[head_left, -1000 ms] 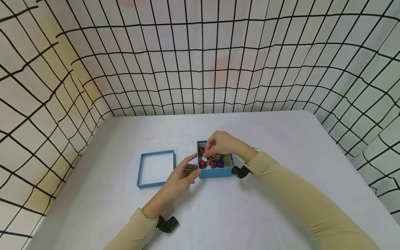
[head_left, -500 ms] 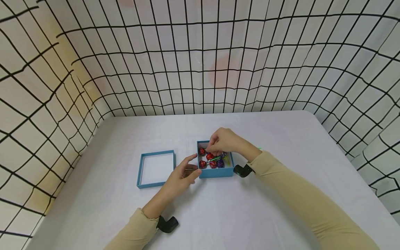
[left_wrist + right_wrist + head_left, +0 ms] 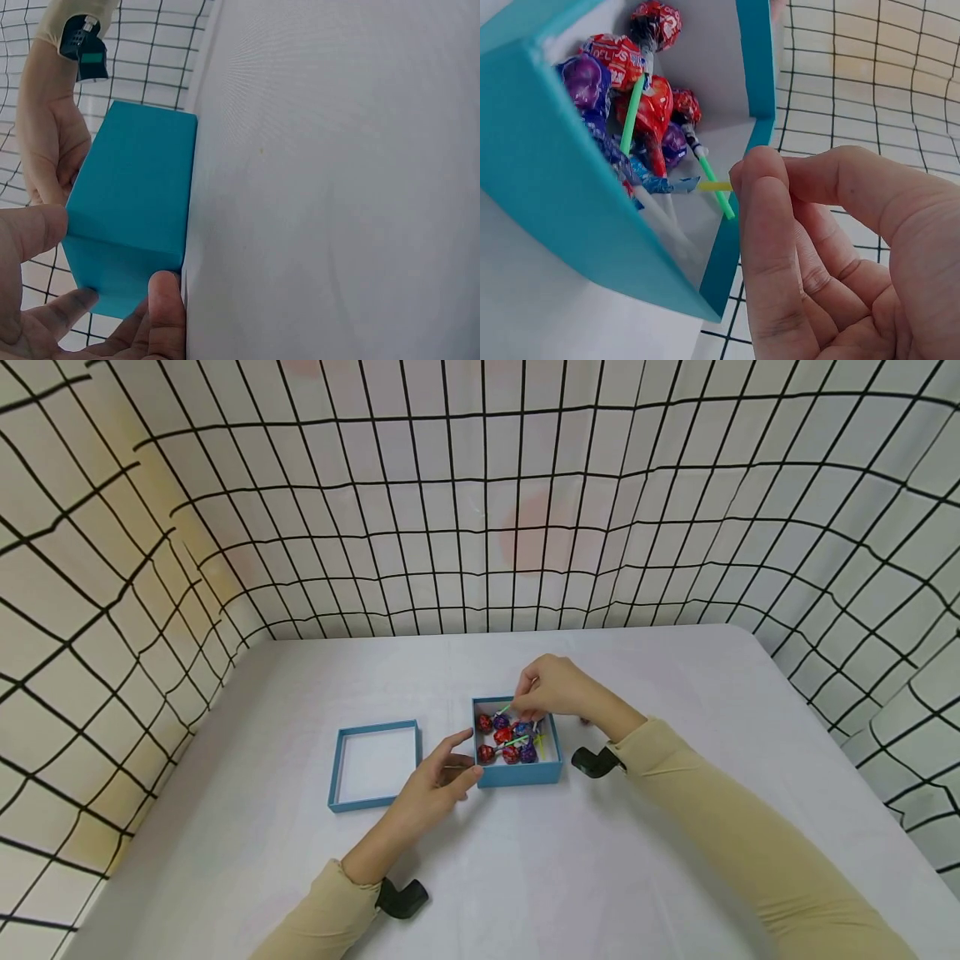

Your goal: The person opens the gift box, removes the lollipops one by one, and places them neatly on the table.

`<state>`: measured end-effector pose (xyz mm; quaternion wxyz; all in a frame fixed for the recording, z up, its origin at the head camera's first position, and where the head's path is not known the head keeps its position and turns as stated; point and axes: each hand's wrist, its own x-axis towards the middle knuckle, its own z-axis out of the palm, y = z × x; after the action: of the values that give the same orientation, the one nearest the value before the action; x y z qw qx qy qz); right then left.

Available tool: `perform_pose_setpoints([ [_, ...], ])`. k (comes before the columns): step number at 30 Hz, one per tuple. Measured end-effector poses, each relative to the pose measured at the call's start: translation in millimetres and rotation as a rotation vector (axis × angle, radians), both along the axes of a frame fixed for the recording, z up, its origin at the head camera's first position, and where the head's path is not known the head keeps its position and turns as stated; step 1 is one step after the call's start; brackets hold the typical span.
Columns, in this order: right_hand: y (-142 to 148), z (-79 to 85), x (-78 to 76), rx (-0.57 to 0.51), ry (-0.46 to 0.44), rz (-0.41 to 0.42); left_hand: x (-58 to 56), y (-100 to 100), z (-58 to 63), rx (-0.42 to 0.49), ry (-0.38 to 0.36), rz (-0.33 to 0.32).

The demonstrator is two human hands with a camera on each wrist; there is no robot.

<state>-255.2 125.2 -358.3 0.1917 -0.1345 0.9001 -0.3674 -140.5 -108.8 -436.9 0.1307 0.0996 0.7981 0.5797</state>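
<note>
A blue box point(image 3: 519, 775) with several wrapped lollipops point(image 3: 510, 753), red, purple and blue, stands on the table. Over its back right part, my right hand point(image 3: 558, 687) pinches the yellow stick point(image 3: 714, 186) of a blue-wrapped lollipop point(image 3: 660, 182) between thumb and finger; its candy end is partly hidden among the others. Green sticks point(image 3: 632, 116) show inside the box. At the box's left side my left hand point(image 3: 431, 785) rests against it, thumb at the front corner and fingertips on the side wall, as the left wrist view shows.
A shallow blue lid point(image 3: 336, 768) with a white inside lies left of the box. Beyond the right wrist a small dark red thing point(image 3: 585, 721) is partly hidden. Black grid netting point(image 3: 487, 527) surrounds the white table point(image 3: 600, 877) at the back and sides.
My right hand has moved right and a little back from the box's left half. A purple lollipop with a green stick now shows at the back left. My left hand has stayed put.
</note>
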Motion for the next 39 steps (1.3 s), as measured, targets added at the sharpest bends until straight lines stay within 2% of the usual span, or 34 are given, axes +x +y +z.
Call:
perform_pose_setpoints([
  [5,6.1,2.6,-0.7,0.006,0.007,-0.016,0.5,0.2,-0.3,-0.003,-0.004,0.006],
  [18,21.9,4.9,-0.4,-0.088,-0.074,-0.066,0.1,-0.8,-0.4,0.001,-0.001,0.002],
  [39,57.2,-11.5,-2.8,-0.272,-0.099,-0.050,-0.7,-1.7,-1.4,-0.002,-0.001,0.000],
])
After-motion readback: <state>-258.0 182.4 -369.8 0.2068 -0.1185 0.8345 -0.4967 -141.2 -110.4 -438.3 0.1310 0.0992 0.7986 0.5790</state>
